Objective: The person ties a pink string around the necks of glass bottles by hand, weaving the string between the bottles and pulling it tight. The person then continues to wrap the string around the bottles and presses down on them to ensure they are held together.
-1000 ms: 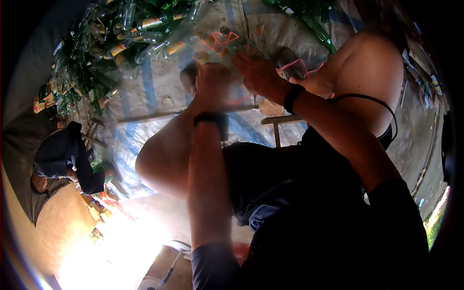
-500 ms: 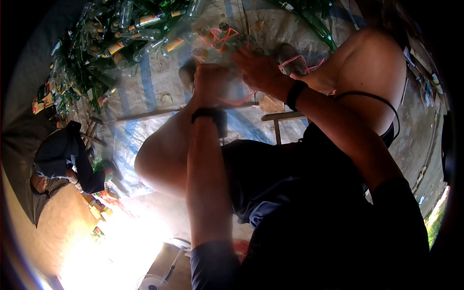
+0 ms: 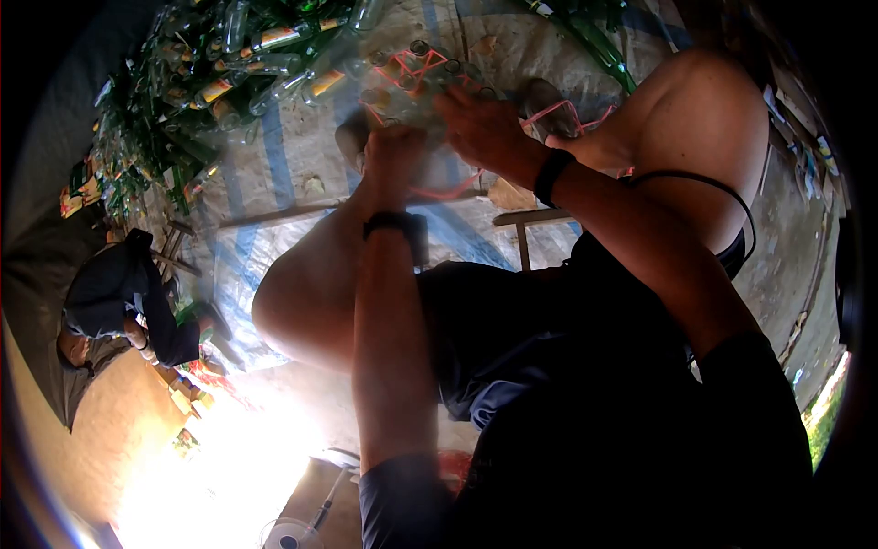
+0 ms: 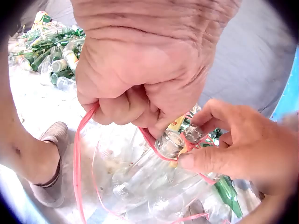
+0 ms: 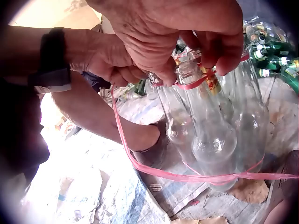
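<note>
Clear glass bottles [image 5: 212, 140] stand upright in a tight bundle, with pink plastic string [image 5: 196, 84] looped round their necks. A longer strand of it passes low round the bundle. My left hand [image 4: 140, 79] is a fist at the near side of the bundle. It grips the string, which runs taut from the fingers to a bottle neck. Over the bottle tops is my right hand [image 4: 243, 144], thumb against one neck beside the string and fingers bent round others. In the head view, my left hand [image 3: 395, 160] and right hand [image 3: 485, 128] nearly meet.
A big heap of green and clear bottles [image 3: 219, 91] lies at the far left, and more green bottles [image 3: 594, 55] at the back. My bare legs flank the bundle. Another person [image 3: 119, 302] sits at the left. A striped sheet [image 3: 274, 165] covers the ground.
In the head view my left hand has drifted slightly left, with the string still in its grip. My right hand stays at the bottle necks.
</note>
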`<state>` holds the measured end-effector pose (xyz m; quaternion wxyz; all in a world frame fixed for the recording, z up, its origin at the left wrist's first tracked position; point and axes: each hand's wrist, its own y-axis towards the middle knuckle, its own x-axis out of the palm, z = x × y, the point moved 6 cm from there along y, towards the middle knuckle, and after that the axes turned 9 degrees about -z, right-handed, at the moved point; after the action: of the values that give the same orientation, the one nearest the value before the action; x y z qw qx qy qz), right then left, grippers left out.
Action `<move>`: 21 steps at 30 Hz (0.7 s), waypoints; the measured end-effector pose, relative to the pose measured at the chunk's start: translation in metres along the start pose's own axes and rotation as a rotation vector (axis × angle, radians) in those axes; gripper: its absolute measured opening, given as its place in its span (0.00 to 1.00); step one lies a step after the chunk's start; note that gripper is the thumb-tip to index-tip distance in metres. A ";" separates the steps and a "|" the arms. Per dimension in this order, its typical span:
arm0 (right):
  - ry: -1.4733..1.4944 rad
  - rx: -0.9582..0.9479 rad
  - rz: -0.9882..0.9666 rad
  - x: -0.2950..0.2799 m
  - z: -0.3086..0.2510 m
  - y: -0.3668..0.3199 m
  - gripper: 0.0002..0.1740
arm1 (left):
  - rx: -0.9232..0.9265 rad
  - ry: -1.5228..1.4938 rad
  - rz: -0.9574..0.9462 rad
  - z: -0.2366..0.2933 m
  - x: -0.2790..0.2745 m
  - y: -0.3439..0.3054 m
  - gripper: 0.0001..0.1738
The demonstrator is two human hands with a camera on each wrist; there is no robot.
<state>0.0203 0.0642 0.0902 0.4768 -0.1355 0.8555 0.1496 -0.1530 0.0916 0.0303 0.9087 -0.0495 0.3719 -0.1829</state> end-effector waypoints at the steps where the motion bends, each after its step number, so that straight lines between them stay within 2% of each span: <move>1: 0.016 -0.012 0.031 -0.002 -0.001 0.000 0.19 | -0.221 0.132 -0.008 0.002 -0.003 -0.007 0.05; 2: 0.017 -0.013 0.031 0.001 -0.001 -0.001 0.19 | -0.223 0.133 -0.008 0.004 0.000 -0.011 0.05; 4: 0.027 0.010 0.037 0.004 0.000 0.001 0.19 | 0.012 0.474 0.037 0.024 0.000 -0.016 0.08; 5: 0.024 0.008 0.042 0.002 0.000 0.002 0.19 | 0.015 0.475 0.042 0.027 -0.004 -0.020 0.08; 7: 0.043 0.055 -0.046 0.004 0.001 0.001 0.23 | 0.154 -0.053 -0.047 0.034 -0.009 -0.028 0.10; 8: 0.039 0.051 -0.044 0.007 0.004 0.001 0.23 | 0.157 -0.054 -0.042 0.027 -0.005 -0.026 0.10; 11: 0.130 0.036 -0.051 0.007 0.005 -0.008 0.28 | 0.135 -0.028 0.093 0.011 0.003 -0.028 0.12; 13: 0.130 0.088 -0.114 -0.022 -0.009 -0.019 0.32 | -0.281 0.154 0.281 0.009 0.004 -0.033 0.10; 14: 0.124 0.083 -0.118 -0.024 -0.010 -0.022 0.32 | -0.283 0.147 0.286 0.007 0.008 -0.033 0.10; 16: 0.153 0.119 -0.213 -0.021 -0.007 -0.027 0.33 | -0.177 1.027 0.054 0.016 0.026 -0.024 0.16; 17: 0.150 0.112 -0.214 -0.016 -0.002 -0.031 0.33 | -0.182 1.025 0.060 0.007 0.028 -0.025 0.16; 19: 0.236 0.078 -0.111 -0.005 0.010 -0.037 0.34 | -0.094 0.555 0.147 -0.013 0.026 -0.025 0.19; 20: 0.233 0.071 -0.111 -0.004 0.013 -0.037 0.34 | -0.096 0.553 0.155 -0.013 0.027 -0.027 0.19; 21: 0.231 0.131 -0.194 0.002 0.019 -0.039 0.32 | -0.115 0.419 0.238 -0.013 0.025 -0.032 0.18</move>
<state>0.0487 0.0356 0.0744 0.3951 -0.2024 0.8956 0.0302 -0.1553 0.0537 0.0118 0.8225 -0.0181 0.5653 -0.0595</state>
